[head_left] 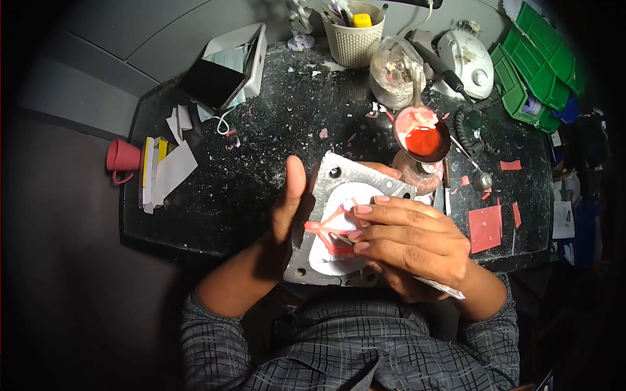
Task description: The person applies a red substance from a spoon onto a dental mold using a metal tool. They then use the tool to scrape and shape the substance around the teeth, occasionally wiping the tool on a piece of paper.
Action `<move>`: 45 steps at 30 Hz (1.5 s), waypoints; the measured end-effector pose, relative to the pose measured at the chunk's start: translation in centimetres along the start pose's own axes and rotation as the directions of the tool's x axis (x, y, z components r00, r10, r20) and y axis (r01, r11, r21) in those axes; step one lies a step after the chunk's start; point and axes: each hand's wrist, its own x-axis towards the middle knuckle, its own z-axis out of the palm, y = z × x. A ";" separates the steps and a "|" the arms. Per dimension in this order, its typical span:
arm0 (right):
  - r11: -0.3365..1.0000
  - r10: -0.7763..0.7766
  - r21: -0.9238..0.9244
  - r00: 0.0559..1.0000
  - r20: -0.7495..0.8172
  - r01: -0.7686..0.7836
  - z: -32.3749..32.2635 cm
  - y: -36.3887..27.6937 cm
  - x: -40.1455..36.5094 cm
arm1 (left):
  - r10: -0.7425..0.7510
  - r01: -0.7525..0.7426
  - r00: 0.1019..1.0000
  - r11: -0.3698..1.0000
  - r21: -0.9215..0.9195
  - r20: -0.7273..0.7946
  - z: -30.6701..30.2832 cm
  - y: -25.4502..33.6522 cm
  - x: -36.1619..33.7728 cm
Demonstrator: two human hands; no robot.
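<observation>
My left hand [287, 205] supports a grey metal dental flask half [306, 257] from its left side, thumb raised, with fingertips showing beyond the far edge. White plaster [324, 262] fills the middle of the flask. Pink wax strips [316, 227] branch across the plaster and reach the flask's left rim. Over the plaster's right part, my right hand [417, 244] is closed around a slim metal wax knife [450, 290]. Its handle sticks out at lower right, and its thin front end lies at the wax. My right fingers hide part of the plaster and wax.
Beyond the flask, a ladle of melted red wax [424, 140] sits above a glass burner [417, 176]. A pink wax sheet [485, 228] and scraps lie right. At left are a pink mug [123, 156] and boxes [156, 169]; a pen basket [352, 42] stands behind.
</observation>
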 end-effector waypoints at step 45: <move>0.992 0.014 0.125 0.998 0.054 -0.021 -0.7 0.1 -0.1 | -0.015 0.020 0.999 0.995 0.097 -0.047 0.0 0.8 0.0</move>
